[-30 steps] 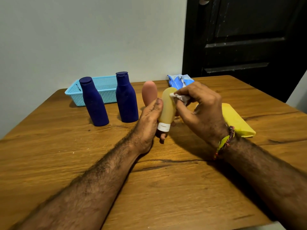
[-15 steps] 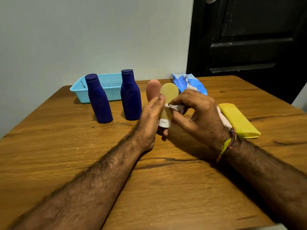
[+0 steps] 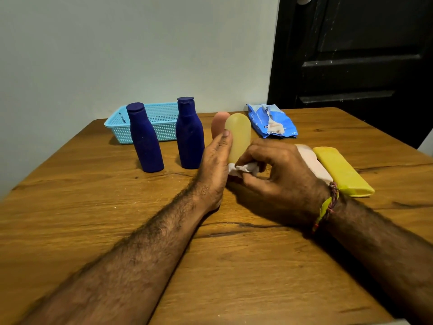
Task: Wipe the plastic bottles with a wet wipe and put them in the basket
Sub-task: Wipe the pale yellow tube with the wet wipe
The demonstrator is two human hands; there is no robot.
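Since a moment ago the right hand point(image 3: 278, 174) has slid its pinched wet wipe point(image 3: 243, 169) down from the upper side of the yellow tube bottle point(image 3: 238, 137) to its base. On the wooden table point(image 3: 70, 219), the blue basket point(image 3: 161, 123) sits at the far left edge behind two dark blue bottles point(image 3: 145, 139), a pink bottle point(image 3: 218, 124) just behind the yellow one. Left hand point(image 3: 215, 167) grips that upright bottle near the table's middle, thumb along its side.

I see a warm brown wooden table point(image 3: 70, 207) with visible grain and a slight sheen. Two dark blue matt plastic bottles point(image 3: 145, 141) stand at upper left before a light blue perforated plastic basket point(image 3: 161, 120). The translucent yellow soft-looking bottle point(image 3: 239, 134) looks smooth. The blue wipes packet point(image 3: 269, 120) is crinkled, glossy film.
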